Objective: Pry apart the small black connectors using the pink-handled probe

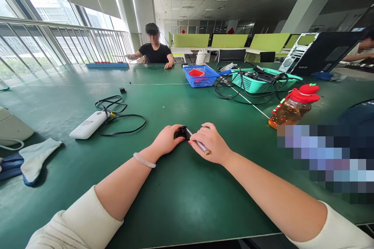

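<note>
My left hand (166, 140) is closed around a small glossy black part (181, 133), holding it at the middle of the green table (187, 202). The part's exact kind cannot be made out, and fingers hide some of it. Between the fingers of my right hand (214, 144) is a slim metallic screwdriver (202, 147), slanted, with its brownish butt end toward me. Its thin tip meets or nearly touches the right side of the black part; contact cannot be told.
Left lie a white power bank (90, 125) with a black cable (128, 133) and a glove (37, 159). Ahead are a blue basket (201, 80) and a teal basket (248, 85) of cables. A red-lidded bottle (292, 110) stands right. Another person (157, 52) sits across.
</note>
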Demonstrator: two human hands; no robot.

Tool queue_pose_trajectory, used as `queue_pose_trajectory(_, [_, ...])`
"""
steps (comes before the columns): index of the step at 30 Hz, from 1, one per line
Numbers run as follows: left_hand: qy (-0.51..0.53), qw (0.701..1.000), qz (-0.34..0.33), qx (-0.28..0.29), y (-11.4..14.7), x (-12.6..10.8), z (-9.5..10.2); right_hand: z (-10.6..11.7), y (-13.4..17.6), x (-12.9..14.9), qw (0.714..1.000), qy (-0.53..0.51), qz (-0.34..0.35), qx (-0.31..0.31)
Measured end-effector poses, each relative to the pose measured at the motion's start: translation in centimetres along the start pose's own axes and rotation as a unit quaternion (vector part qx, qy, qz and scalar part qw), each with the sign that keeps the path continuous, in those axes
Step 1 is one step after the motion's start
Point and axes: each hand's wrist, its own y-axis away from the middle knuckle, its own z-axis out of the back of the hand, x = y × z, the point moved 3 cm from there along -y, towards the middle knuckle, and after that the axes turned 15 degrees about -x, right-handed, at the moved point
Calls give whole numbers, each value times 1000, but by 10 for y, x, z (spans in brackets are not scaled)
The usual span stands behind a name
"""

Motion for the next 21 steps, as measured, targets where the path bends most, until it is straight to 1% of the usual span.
queue_pose_trajectory(3, [-10, 1000, -3, 1, 0, 0, 0, 0, 0, -7, 995, -58, -76, -9])
queue_pose_trajectory(5, [-11, 1000, -9, 1, 0, -1, 1, 0, 1, -12, 984, -97, -147, -13])
queue_pose_trajectory(6, [-11, 1000, -12, 1, 0, -2, 2, -1, 1, -16, 974, -118, -192, -16])
queue_pose_trajectory(7, [-12, 1000, -13, 3, 0, -2, 2, -1, 2, -20, 960, -141, -241, -20])
queue_pose_trajectory(9, [-14, 1000, -10, 9, 0, -2, 3, -4, 5, -29, 922, -190, -336, -28])
queue_pose_trajectory(11, [-15, 1000, -3, 14, 0, -2, 3, -7, 7, -37, 885, -231, -402, -42])
queue_pose_trajectory(13, [-15, 1000, 1, 18, 1, -2, 2, -9, 9, -44, 859, -268, -432, -59])
queue_pose_trajectory(18, [-12, 1000, -2, 21, 2, 0, 0, -14, 14, -55, 803, -361, -464, -96])
queue_pose_trajectory(21, [-16, 1000, -11, 15, 2, 0, 0, -16, 16, -56, 782, -391, -475, -103])
